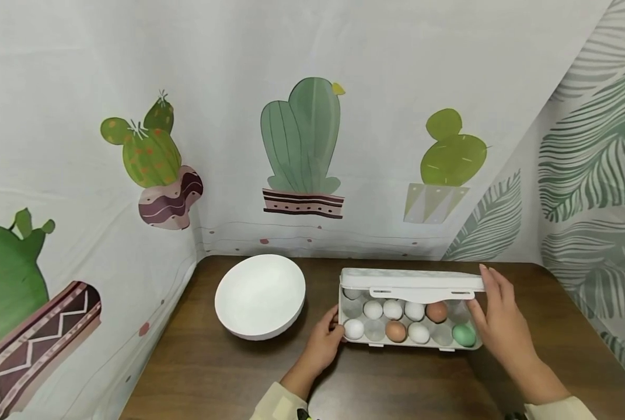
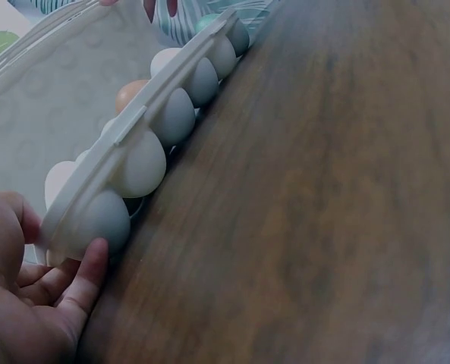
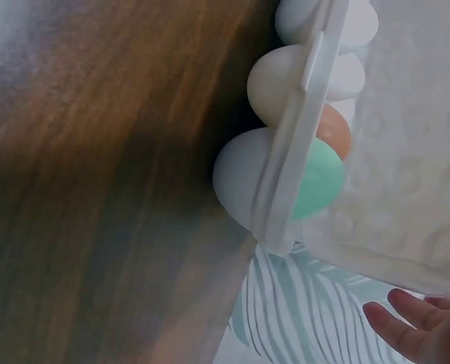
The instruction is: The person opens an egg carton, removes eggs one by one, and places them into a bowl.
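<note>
A translucent white plastic egg carton (image 1: pixel 412 346) sits on the wooden table, its lid (image 1: pixel 412 280) partly raised. Inside are several white eggs, two brown eggs, one of them in the front row (image 1: pixel 395 331), and a green egg (image 1: pixel 464 335) at the right end. My left hand (image 1: pixel 321 343) grips the carton's left end; in the left wrist view its fingers (image 2: pixel 88 280) lie against the underside of an end cup. At the lid's right end, my right hand (image 1: pixel 503 326) holds the edge between thumb and fingers. The right wrist view shows only some fingertips beside the lid.
A white bowl (image 1: pixel 259 297) stands on the table (image 1: pixel 396 385) left of the carton. Behind the table hangs a white cloth (image 1: pixel 223 175) printed with cacti, and a leaf-patterned cloth (image 1: pixel 596 175) hangs on the right.
</note>
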{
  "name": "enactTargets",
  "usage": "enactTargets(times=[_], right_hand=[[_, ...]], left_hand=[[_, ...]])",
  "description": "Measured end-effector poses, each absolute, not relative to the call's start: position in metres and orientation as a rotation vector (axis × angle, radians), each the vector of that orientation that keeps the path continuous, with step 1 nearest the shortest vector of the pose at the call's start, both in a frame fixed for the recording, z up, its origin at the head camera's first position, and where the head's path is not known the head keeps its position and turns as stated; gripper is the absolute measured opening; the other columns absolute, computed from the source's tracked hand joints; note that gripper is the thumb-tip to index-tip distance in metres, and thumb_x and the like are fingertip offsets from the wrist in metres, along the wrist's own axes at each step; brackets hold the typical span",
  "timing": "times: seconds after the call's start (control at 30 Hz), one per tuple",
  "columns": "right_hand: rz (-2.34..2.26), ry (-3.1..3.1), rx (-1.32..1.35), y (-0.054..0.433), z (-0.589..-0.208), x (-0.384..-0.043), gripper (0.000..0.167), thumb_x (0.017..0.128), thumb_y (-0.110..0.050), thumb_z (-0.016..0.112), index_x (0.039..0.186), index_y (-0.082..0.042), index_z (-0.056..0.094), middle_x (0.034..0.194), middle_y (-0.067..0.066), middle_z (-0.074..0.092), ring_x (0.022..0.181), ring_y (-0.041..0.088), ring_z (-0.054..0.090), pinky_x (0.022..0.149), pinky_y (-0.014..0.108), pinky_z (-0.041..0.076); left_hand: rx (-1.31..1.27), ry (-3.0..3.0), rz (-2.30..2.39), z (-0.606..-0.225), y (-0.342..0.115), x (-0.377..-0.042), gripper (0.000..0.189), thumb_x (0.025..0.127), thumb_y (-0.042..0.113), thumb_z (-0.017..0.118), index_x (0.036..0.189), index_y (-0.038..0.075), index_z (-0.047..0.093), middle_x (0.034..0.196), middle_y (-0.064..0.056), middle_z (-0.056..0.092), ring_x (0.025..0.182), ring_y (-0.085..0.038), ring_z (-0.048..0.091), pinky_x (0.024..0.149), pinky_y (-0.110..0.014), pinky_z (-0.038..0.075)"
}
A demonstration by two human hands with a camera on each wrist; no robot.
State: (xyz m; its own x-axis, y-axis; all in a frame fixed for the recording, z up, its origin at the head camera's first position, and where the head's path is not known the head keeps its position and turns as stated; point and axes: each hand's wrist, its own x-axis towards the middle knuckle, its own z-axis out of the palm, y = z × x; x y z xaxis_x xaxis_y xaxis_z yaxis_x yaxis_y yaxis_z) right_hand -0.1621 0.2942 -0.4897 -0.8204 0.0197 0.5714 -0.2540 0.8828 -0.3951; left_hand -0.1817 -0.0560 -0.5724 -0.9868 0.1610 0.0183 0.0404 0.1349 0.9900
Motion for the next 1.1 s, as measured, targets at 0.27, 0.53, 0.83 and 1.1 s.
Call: enactTargets(times=[0.27,0.53,0.83,1.1], right_hand=[[0.785,-2.487,0.08,0.299,-0.486,-0.17,0.064,0.103,-0.019,0.055,0.159,-0.005,0.027,0.147,0.037,0.037,0.123,0.06,0.045,0.087,0.074,0.039],[0.833,-2.485,0.032,0.301,-0.476,-0.179,0.061,0.106,-0.026,0.049,0.16,-0.008,0.026,0.144,0.039,0.042,0.124,0.061,0.045,0.094,0.074,0.036],[0.855,-2.468,0.006,0.302,-0.472,-0.187,0.059,0.107,-0.028,0.047,0.159,-0.007,0.028,0.139,0.04,0.047,0.123,0.06,0.047,0.096,0.071,0.036],[0.871,-2.454,-0.031,0.303,-0.468,-0.193,0.053,0.109,-0.031,0.044,0.158,-0.016,0.033,0.139,0.036,0.051,0.124,0.058,0.049,0.098,0.07,0.037]], left_hand=[[0.181,2.33,1.955,-0.571,-0.057,-0.179,0.058,0.091,-0.003,0.049,0.148,-0.009,0.041,0.118,-0.022,0.063,0.092,-0.011,0.059,0.073,-0.016,0.053],[0.218,2.295,1.996,-0.579,-0.059,-0.181,0.06,0.088,-0.001,0.052,0.147,-0.008,0.043,0.115,-0.021,0.063,0.088,-0.011,0.061,0.073,-0.018,0.055],[0.216,2.288,2.001,-0.579,-0.059,-0.18,0.06,0.088,-0.002,0.052,0.147,-0.007,0.044,0.117,-0.02,0.064,0.09,-0.01,0.06,0.073,-0.017,0.054],[0.179,2.395,1.917,-0.578,-0.058,-0.178,0.058,0.088,-0.004,0.048,0.145,-0.009,0.045,0.115,-0.024,0.064,0.085,-0.007,0.058,0.071,-0.016,0.052]])
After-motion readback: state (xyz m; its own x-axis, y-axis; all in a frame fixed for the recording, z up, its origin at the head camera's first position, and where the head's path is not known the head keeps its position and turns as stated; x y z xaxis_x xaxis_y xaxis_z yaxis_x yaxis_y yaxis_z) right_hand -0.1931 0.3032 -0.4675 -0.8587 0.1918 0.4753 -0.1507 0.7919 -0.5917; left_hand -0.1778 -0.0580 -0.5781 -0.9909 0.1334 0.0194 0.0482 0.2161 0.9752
